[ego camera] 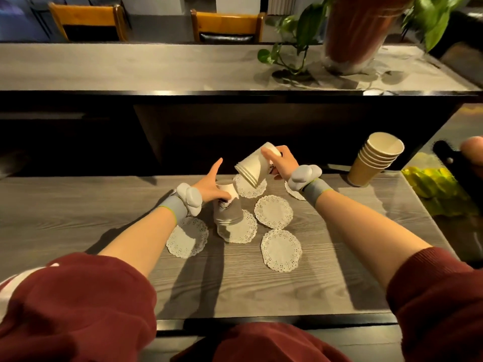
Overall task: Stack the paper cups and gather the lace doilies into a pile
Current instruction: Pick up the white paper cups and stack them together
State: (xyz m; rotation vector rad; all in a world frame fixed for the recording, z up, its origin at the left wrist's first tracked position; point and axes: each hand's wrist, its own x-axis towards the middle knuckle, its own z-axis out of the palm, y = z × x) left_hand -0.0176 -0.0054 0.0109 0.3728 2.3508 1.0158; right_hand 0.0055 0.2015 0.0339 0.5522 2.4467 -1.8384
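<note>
My right hand (283, 162) holds a small nested stack of white paper cups (254, 164), tilted with the rims pointing down and left, above the table. My left hand (211, 185) grips the base of an upside-down stack of white cups (226, 209) that stands on a lace doily (241, 227). Several white lace doilies lie spread on the wooden table: one under my left wrist (187, 240), one in the middle (273, 211), one nearer me (281, 249), one under the tilted cups (249, 188), and one partly hidden behind my right wrist (294, 190).
A stack of tan paper cups (373, 158) stands upright at the table's back right. A yellow-green object (431, 184) lies at the right edge. A raised counter (183, 66) behind carries a potted plant (358, 32). Two wooden chairs stand beyond it.
</note>
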